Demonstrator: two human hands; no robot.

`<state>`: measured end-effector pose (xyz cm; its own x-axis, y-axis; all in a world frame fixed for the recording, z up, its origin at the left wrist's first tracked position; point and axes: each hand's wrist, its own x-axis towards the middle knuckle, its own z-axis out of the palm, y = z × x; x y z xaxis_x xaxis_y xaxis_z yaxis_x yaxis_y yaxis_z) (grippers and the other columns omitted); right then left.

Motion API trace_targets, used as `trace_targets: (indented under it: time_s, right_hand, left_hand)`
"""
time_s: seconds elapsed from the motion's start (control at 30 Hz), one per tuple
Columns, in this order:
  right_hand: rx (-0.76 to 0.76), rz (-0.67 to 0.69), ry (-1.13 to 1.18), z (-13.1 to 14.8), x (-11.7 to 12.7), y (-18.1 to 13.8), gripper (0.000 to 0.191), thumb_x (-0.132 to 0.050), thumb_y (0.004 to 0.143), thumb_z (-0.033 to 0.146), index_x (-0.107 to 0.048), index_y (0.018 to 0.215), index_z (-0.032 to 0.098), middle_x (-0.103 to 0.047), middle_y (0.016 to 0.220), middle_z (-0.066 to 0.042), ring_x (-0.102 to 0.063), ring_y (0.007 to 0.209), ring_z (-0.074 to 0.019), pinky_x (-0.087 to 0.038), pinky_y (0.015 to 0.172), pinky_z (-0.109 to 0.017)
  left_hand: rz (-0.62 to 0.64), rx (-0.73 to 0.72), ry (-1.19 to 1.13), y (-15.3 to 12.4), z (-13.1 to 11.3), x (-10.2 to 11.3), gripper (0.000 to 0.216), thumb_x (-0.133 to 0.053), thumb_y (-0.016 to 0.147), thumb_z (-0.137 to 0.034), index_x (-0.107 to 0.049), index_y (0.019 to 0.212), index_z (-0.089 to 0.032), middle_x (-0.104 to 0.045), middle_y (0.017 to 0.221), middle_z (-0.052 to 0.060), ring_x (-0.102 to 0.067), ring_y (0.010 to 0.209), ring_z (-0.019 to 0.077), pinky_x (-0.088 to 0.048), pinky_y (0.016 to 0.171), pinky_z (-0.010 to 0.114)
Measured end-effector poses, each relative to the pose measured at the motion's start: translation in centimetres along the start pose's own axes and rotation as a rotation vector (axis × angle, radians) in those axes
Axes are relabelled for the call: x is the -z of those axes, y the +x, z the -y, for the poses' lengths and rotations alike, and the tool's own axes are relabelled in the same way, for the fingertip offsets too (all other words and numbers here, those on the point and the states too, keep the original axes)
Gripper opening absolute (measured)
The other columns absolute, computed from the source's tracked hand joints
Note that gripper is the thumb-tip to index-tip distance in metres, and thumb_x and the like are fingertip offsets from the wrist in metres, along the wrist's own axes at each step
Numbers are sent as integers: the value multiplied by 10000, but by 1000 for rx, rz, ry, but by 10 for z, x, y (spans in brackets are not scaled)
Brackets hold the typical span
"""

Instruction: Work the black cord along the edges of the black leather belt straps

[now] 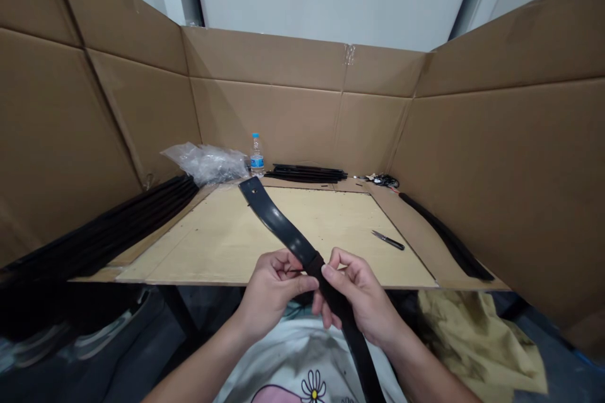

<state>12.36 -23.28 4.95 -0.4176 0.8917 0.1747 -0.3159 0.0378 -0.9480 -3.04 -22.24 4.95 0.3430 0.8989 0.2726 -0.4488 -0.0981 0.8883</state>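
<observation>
A long black glossy strap [278,220] with a hole near its far end runs from the table's middle back toward my lap. My left hand [270,289] pinches it at the table's near edge, fingers curled around its left side. My right hand [362,299] grips the same strap just to the right, thumb on top and fingers wrapped beneath. The strap's lower part [359,352] hangs down over my shirt.
A tan board [227,239] covers the table inside tall cardboard walls. Several black straps are stacked at left [108,233], at the back [307,173] and at right [449,239]. A small knife [387,240], a water bottle [256,156], crumpled plastic [208,162] and yellow cloth [477,334] are nearby.
</observation>
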Motion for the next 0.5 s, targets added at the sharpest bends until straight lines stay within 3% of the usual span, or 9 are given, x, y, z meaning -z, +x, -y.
trace_targets:
  time_s: [0.2, 0.37, 0.5]
  right_hand:
    - [44, -29, 12, 5, -1, 1, 300, -614, 858, 410, -448, 748, 185, -723, 683, -61, -613, 489, -97, -423, 462, -180]
    - [18, -41, 74, 7, 1, 5, 296, -677, 803, 410, -501, 744, 180, -716, 701, -56, -601, 529, -103, -437, 518, -211]
    - [38, -18, 95, 1, 8, 10, 283, -765, 720, 365, -614, 852, 166, -674, 672, -10, -578, 547, -94, -438, 536, -207]
  left_hand:
    - [-44, 31, -54, 1, 0, -1, 294, -737, 714, -218, -453, 654, -178, -605, 498, -30, -602, 460, 144, -495, 473, 250]
    - [-131, 11, -15, 2, -3, -2, 312, -745, 700, -249, -444, 652, -180, -601, 510, -35, -550, 433, 106, -492, 490, 244]
    - [-244, 52, 117, 0, -4, -1, 373, -842, 527, -191, -496, 663, -157, -442, 446, -106, -376, 383, 29, -364, 422, 157]
